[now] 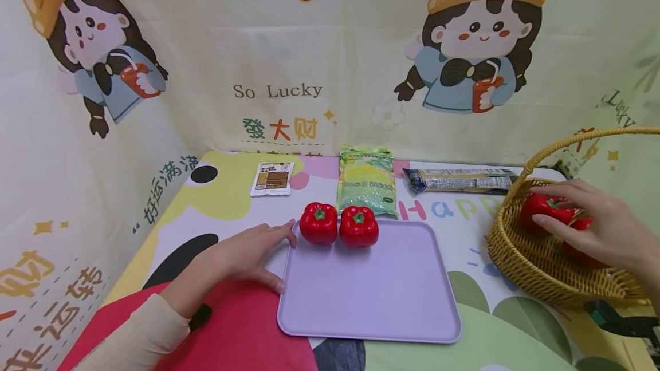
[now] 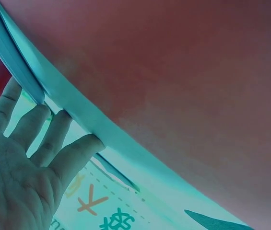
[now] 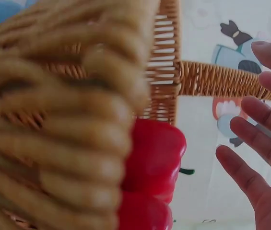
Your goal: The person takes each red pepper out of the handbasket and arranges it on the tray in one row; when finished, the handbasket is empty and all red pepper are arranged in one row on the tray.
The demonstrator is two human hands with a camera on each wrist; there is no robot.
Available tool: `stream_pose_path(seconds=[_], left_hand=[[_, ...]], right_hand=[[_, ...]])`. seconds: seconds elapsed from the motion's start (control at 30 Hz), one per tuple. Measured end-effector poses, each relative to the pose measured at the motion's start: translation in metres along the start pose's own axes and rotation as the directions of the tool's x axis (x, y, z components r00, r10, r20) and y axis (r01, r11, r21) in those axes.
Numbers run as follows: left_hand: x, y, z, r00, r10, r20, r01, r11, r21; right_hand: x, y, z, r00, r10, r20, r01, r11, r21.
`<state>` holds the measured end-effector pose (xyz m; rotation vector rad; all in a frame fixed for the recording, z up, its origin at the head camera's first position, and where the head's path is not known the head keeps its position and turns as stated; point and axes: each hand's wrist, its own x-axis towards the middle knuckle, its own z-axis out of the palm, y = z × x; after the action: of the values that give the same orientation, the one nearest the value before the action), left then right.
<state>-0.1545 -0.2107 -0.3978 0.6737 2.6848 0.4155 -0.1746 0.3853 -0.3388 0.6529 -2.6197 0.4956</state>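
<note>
Tray sits between hands: left edge at left hand, basket under right hand. Two peppers on tray, side by side in far-left corner, just right of left fingertips. More peppers in basket, below right hand. Beyond the hands, left to right: small packet past left hand, bag behind tray peppers, long packet left of right hand.

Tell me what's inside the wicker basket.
Two red peppers show in the wicker basket. The right hand partly covers them in the head view; whatever lies beneath them cannot be seen.
</note>
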Motion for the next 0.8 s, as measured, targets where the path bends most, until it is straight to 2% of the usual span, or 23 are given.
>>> stream_pose_path(seconds=[0.3, 0.47, 0.8], left_hand=[[0.000, 0.000, 0.001, 1.000, 0.012, -0.005, -0.012, 1.000, 0.004], [0.000, 0.001, 0.000, 1.000, -0.001, 0.003, 0.001, 1.000, 0.005], [0.000, 0.001, -0.001, 1.000, -0.010, 0.003, 0.010, 1.000, 0.001]], right_hand=[[0.001, 0.017, -0.004, 0.998, 0.047, 0.030, -0.045, 0.997, -0.057], [0.002, 0.023, -0.005, 0.997, 0.068, 0.033, -0.065, 0.995, -0.073], [0.003, 0.026, -0.006, 0.990, 0.116, 0.078, -0.111, 0.991, -0.072]])
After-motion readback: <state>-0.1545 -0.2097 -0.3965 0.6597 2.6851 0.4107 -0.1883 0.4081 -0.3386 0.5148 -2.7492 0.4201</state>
